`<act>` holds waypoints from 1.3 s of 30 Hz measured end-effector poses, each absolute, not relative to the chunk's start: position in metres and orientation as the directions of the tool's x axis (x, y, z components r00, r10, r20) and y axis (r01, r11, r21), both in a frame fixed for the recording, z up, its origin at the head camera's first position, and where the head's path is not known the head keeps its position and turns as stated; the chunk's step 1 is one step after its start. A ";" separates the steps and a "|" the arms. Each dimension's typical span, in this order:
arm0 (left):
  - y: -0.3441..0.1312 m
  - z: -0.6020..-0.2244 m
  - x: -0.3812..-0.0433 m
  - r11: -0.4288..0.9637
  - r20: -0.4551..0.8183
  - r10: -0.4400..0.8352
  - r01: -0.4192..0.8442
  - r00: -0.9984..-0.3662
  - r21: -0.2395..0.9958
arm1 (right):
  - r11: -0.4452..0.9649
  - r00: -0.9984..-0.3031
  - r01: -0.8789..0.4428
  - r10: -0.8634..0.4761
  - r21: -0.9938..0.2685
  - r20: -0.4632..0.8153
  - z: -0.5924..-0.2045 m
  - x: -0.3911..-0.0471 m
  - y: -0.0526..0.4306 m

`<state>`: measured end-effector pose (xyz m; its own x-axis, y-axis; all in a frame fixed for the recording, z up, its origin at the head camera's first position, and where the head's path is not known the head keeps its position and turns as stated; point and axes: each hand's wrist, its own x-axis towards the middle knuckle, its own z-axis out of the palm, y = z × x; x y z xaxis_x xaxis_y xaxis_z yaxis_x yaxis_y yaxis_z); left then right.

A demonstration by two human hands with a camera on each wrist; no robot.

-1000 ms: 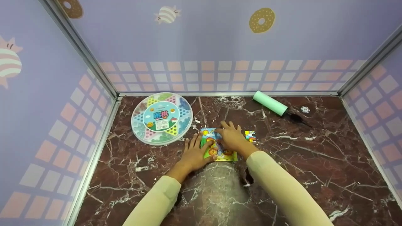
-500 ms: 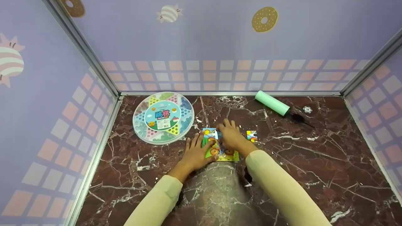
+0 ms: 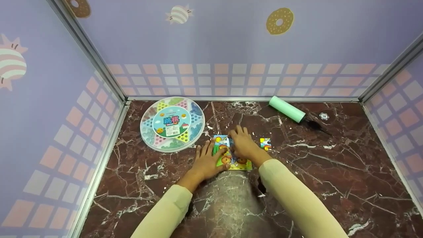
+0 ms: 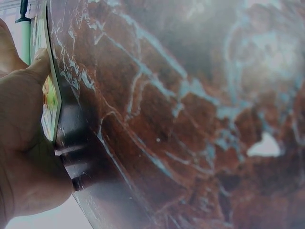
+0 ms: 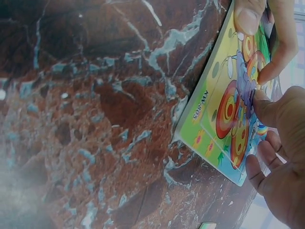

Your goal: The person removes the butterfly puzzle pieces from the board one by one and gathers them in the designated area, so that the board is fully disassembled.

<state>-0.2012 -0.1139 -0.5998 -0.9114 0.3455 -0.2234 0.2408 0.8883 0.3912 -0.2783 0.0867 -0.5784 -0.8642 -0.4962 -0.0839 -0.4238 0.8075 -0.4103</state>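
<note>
A small, brightly printed jigsaw puzzle (image 3: 243, 165) lies on the dark marble tabletop, with a light border along its lower edge. My left hand (image 3: 207, 164) rests on its left side with spread fingers, thumb near the lower edge. At the puzzle's upper right, my right hand (image 3: 244, 143) has curled fingers and pinches a puzzle piece, mostly hidden beneath them. The right wrist view shows the right thumb (image 5: 267, 107) touching the printed surface. A loose puzzle piece (image 3: 265, 142) lies just right of the right hand.
A round Chinese checkers box (image 3: 172, 121) lies at the back left. A pale green cylinder with a black tip (image 3: 287, 109) and a small round chip (image 3: 324, 116) are at the back right. Patterned walls (image 3: 224, 39) enclose the back and sides.
My right fingers have curled in at the puzzle's upper part, and a pale edge shows beside them. The left hand stays on the puzzle. The whole view has shifted slightly.
</note>
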 end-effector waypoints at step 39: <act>-0.116 -0.611 -0.205 0.873 -0.212 0.351 0.237 -0.912 0.425 | 0.797 -0.810 -0.583 -0.586 -0.155 0.030 -0.578 -0.271 0.093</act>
